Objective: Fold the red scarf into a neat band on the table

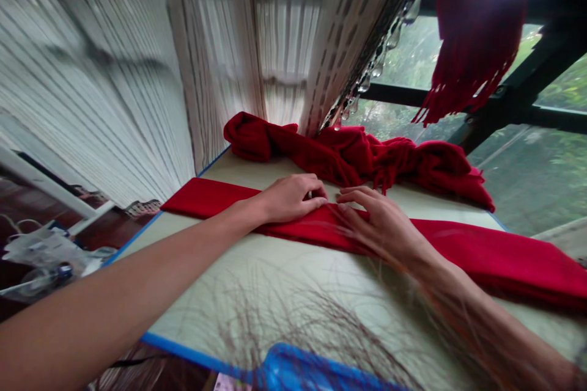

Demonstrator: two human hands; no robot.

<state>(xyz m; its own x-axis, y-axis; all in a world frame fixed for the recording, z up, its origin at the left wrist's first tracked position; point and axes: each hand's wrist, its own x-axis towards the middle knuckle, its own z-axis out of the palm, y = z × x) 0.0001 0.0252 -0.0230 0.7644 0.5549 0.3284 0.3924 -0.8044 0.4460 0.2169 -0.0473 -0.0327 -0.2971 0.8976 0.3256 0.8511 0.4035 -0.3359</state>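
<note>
A long red scarf (477, 250), folded into a flat strip, lies across the pale tabletop (220, 293) from left to right. At its middle, my left hand (293, 198) rests on the cloth, fingers curled toward the thumb in a pinch at the far edge. Just to the right, my right hand (380, 217) lies on the same strip with its fingers stretched out. A small gap separates the fingertips of both hands. Loose strands of hair blur part of the right hand and forearm.
Behind the strip, crumpled red fringed cloth (348, 153) lies along the table's back edge. Another red fringed scarf (477, 49) hangs before the window. String curtains (220, 43) with beads border the left. A blue plastic piece (302, 369) sits at the front edge; plastic bags (46, 250) lie lower left.
</note>
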